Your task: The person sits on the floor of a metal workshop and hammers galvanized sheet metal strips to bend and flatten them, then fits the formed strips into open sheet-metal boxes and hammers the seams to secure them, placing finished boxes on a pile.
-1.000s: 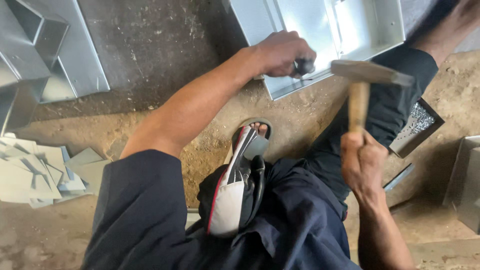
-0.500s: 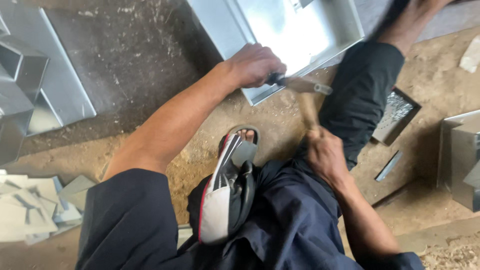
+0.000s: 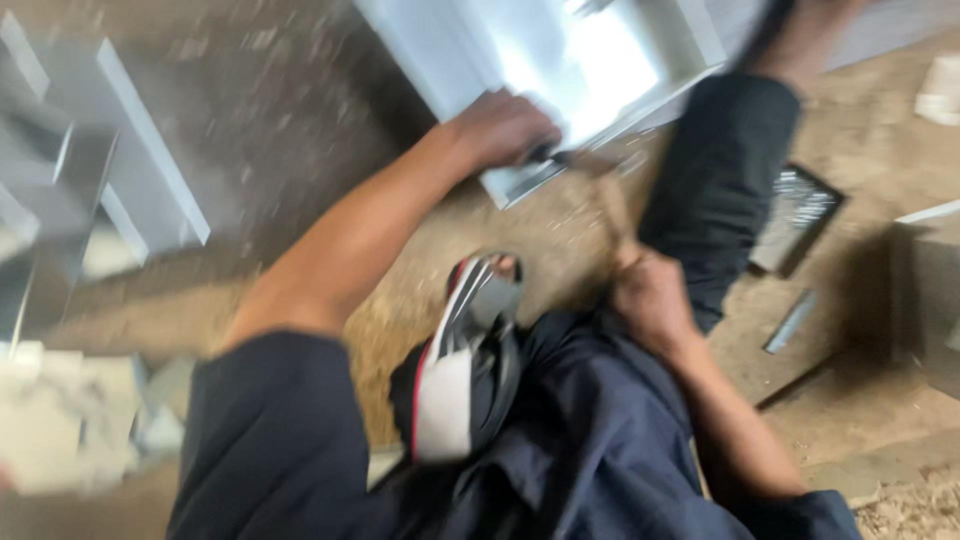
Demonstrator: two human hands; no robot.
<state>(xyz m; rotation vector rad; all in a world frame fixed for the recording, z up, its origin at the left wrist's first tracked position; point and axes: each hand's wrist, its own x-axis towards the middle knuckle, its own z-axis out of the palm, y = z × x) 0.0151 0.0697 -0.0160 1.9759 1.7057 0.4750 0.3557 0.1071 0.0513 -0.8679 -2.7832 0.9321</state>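
Observation:
The picture is badly blurred by motion. My left hand (image 3: 503, 128) is closed on a small dark tool, pressed to the near edge of a shiny sheet-metal box (image 3: 560, 70). My right hand (image 3: 650, 295) grips the wooden handle of a hammer (image 3: 610, 200), whose head is down at the box edge right beside my left hand. My dark trouser legs and a sandalled foot (image 3: 465, 360) lie between my two arms.
Folded sheet-metal pieces (image 3: 110, 190) lie at the left, with pale metal offcuts (image 3: 70, 420) below them. A dark perforated plate (image 3: 795, 220) and a metal strip (image 3: 790, 322) rest on the dusty ground at right, next to another metal box (image 3: 930, 290).
The hammer has swung down from its raised position onto the tool at the box edge. The view has shifted and blurred; my left hand stays on the tool.

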